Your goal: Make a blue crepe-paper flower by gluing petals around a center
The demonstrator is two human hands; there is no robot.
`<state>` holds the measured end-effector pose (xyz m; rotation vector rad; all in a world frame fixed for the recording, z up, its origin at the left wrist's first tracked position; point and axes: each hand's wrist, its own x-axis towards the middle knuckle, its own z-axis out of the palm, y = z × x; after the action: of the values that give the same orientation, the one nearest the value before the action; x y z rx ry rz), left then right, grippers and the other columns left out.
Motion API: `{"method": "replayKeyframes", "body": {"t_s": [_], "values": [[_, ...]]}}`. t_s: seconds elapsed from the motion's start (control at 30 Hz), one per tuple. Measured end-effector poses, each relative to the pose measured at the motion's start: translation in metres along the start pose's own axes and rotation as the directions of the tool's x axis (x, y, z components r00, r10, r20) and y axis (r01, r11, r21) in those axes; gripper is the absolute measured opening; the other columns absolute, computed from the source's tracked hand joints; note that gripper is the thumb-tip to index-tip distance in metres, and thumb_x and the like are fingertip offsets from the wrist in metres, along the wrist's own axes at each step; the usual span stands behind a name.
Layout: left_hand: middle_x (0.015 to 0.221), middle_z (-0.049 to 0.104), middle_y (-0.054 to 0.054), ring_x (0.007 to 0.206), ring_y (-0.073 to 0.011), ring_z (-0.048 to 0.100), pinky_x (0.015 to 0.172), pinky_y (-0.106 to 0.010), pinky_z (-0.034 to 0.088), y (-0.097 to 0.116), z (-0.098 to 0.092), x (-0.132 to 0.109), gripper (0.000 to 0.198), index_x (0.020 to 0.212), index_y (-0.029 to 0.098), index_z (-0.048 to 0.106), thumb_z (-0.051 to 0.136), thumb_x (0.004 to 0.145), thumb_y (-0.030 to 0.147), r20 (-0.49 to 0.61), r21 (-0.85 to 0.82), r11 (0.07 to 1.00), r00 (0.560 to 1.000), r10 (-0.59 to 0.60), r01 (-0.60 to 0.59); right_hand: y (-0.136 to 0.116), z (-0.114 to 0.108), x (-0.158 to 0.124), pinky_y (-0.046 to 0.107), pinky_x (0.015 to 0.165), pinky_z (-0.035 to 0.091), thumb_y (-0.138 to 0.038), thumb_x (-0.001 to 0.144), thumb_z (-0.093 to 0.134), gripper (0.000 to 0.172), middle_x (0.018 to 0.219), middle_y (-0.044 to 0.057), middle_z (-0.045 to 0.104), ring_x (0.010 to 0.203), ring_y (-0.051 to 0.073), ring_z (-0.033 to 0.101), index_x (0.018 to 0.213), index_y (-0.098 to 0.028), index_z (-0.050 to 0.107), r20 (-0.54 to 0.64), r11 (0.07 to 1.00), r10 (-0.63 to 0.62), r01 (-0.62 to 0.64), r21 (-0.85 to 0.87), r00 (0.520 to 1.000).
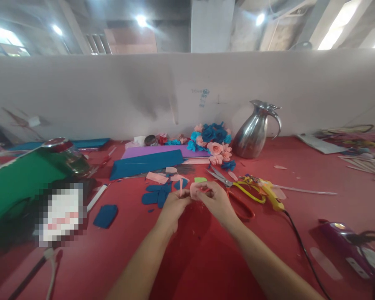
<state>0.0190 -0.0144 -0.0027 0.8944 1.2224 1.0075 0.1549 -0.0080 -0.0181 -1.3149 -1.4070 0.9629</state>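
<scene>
Both my hands meet over the red table (206,258) at the middle. My left hand (172,207) and my right hand (215,200) are closed in pinches on a small pink foam piece (195,189) held between them. A thin pink strip stands up beside my left fingers. Just beyond the hands lie blue foam petals (158,195), a green scrap (200,180) and pink scraps (156,177).
Red-handled scissors (234,192) and a yellow glue gun (265,190) with a black cord lie right of my hands. Foam roses (213,139), a steel jug (254,130), blue and purple foam sheets (146,163), a green sheet (18,179), pliers (46,266) and a purple device (350,246) surround them.
</scene>
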Motion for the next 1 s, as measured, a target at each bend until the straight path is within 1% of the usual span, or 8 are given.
{"method": "replayKeyframes", "body": {"t_s": [0.1,0.23,0.33,0.47,0.67,0.73,0.83,1.0], "values": [[0.058,0.066,0.0,0.044,-0.0066,0.045,0.045,-0.02,0.027,-0.001,0.0,0.002,0.017,0.071,0.016,0.072,0.073,0.055,0.019,0.015,0.005,1.0,0.999,-0.029,0.029,0.002,0.001,0.001,0.027,0.059,0.047,-0.027,0.067,0.061,0.036,0.088,0.003,0.066,0.06,0.013,0.058,0.101,-0.02,0.061,0.016,0.991,0.055,-0.056,0.121,0.998],[0.048,0.057,0.005,0.035,-0.004,0.033,0.041,-0.02,0.019,0.001,0.001,0.002,0.018,0.07,0.016,0.069,0.076,0.055,0.025,0.002,-0.003,0.999,0.999,-0.033,0.033,0.001,0.001,0.003,0.026,0.057,0.045,-0.023,0.063,0.06,0.035,0.07,-0.001,0.062,0.06,0.014,0.058,0.098,-0.019,0.057,0.013,0.972,0.084,-0.085,0.22,0.996],[0.041,0.05,0.006,0.035,-0.0061,0.036,0.04,-0.021,0.022,0.004,0.001,0.0,0.027,0.067,0.017,0.066,0.076,0.059,0.041,0.012,-0.05,0.998,0.999,-0.048,0.049,0.001,0.0,0.004,0.024,0.055,0.043,-0.021,0.063,0.059,0.033,0.067,-0.003,0.06,0.058,0.013,0.055,0.096,-0.018,0.057,0.008,0.975,0.08,-0.08,0.208,0.997],[0.054,0.062,0.001,0.044,-0.0086,0.047,0.045,-0.021,0.031,0.004,0.0,0.0,0.034,0.071,0.016,0.068,0.081,0.055,0.044,0.036,-0.027,0.999,0.999,-0.017,0.018,0.007,0.001,0.005,0.024,0.056,0.044,-0.022,0.065,0.059,0.031,0.066,-0.003,0.06,0.058,0.013,0.056,0.096,-0.018,0.057,0.018,0.978,0.065,-0.067,0.198,0.998],[0.057,0.063,0.0,0.052,-0.0116,0.053,0.051,-0.022,0.036,-0.001,-0.007,0.008,0.03,0.065,0.014,0.068,0.08,0.052,0.039,-0.075,0.04,0.997,0.995,0.07,-0.067,-0.001,0.001,-0.004,0.025,0.066,0.048,-0.016,0.076,0.052,0.028,0.076,0.001,0.067,0.068,0.015,0.064,0.104,-0.019,0.057,0.029,0.99,-0.057,0.061,-0.13,0.998],[0.057,0.063,0.001,0.052,-0.011,0.052,0.052,-0.022,0.036,0.0,-0.008,0.009,0.028,0.065,0.014,0.068,0.079,0.052,0.036,-0.112,0.053,0.994,0.988,0.104,-0.099,-0.014,-0.003,-0.009,0.027,0.071,0.048,-0.014,0.079,0.05,0.028,0.087,0.005,0.069,0.078,0.017,0.065,0.105,-0.019,0.06,0.117,0.919,-0.108,0.144,-0.366,0.987],[0.051,0.061,0.002,0.046,-0.0097,0.049,0.049,-0.022,0.035,0.003,-0.008,0.01,0.027,0.066,0.015,0.067,0.078,0.052,0.036,-0.145,0.041,0.996,0.986,0.087,-0.082,-0.033,-0.019,-0.016,0.031,0.081,0.045,-0.014,0.083,0.047,0.025,0.1,0.012,0.068,0.095,0.023,0.062,0.101,-0.015,0.064,0.209,0.697,-0.081,0.205,-0.687,0.975],[0.055,0.065,0.0,0.046,-0.0122,0.053,0.05,-0.024,0.038,0.001,-0.009,0.013,0.03,0.071,0.015,0.068,0.078,0.052,0.036,-0.134,0.009,0.996,0.987,0.09,-0.09,-0.025,-0.065,-0.027,0.035,0.09,0.039,-0.016,0.084,0.046,0.024,0.103,0.014,0.065,0.101,0.026,0.056,0.1,-0.012,0.064,0.016,0.445,0.026,0.003,-0.896,1.0]]}}
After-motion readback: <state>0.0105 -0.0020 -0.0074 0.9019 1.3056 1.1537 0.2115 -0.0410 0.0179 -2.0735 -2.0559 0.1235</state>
